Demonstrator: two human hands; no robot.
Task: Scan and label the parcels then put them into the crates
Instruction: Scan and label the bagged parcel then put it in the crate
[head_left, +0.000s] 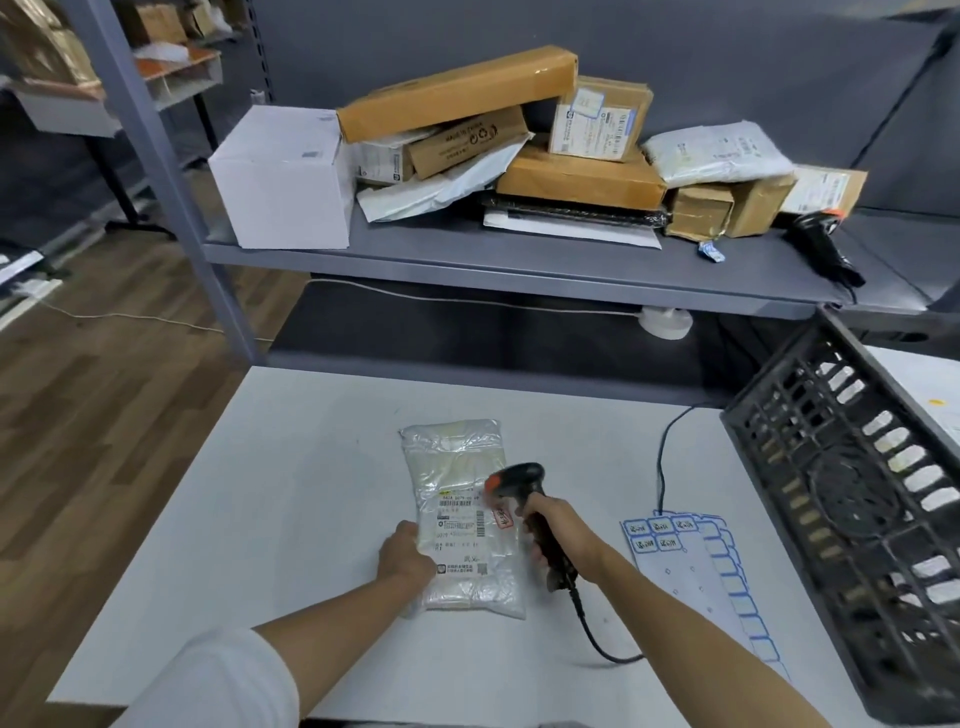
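**Q:** What's the head cam showing?

**A:** A clear plastic parcel (462, 519) lies flat on the white table (260, 493) right in front of me, printed shipping label facing up. My left hand (405, 556) has its fingers curled over the parcel's left edge, pinning it down. My right hand (550, 525) is wrapped tight round the grip of a black barcode scanner (524, 499), whose head sits just above the label's right side. Its cable (602, 642) trails off toward me.

**Q:** And the labels and crate?

**A:** The sticker sheets (691, 566), blue-bordered, lie just right of the scanner hand, a few stickers with writing near the top. A black crate (857, 499) sits at the table's right edge, tilted, its open side toward me. On the grey shelf (467, 254) behind the table there's a pile of more parcels (519, 135), brown boxes, a white box and poly bags, plus a second scanner (826, 249) lying at the right end.
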